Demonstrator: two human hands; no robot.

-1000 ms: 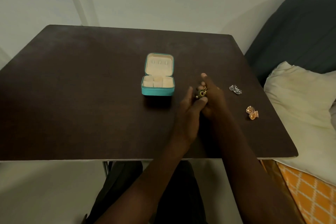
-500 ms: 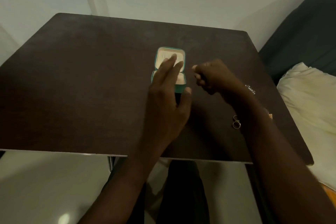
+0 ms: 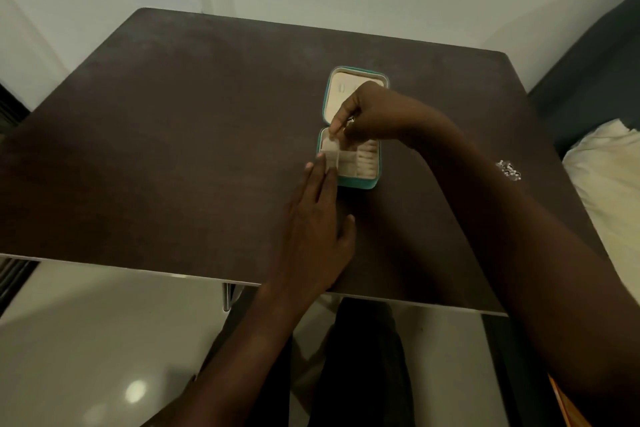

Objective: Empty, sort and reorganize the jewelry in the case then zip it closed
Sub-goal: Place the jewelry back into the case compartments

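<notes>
Since half a second ago my view is tipping further down over the bench [image 3: 173,149], and both hands are now settling on the case instead of hovering short of it. I am laying my left hand [image 3: 317,229] flat, fingers [image 3: 320,170] straight and close together, their tips resting against the near-left corner of the teal jewelry case [image 3: 360,180]. I judge that I am doing this to brace the light case so it is not sliding while the other hand works inside.

The case is sitting open toward the far right part of the bench, lid [image 3: 337,94] lying back away from me, cream compartments [image 3: 349,163] facing up.

My right hand [image 3: 377,111] is reaching across from the right edge, its fingers pinched together on a small gold-coloured piece [image 3: 350,121] directly above the far-left compartment. I take it that I am lowering the piece there; what kind of jewelry it is, I cannot tell.

Further right, near the bench's right edge, a silvery sparkling piece [image 3: 508,170] is lying beside my forearm, apparently waiting its turn.
</notes>
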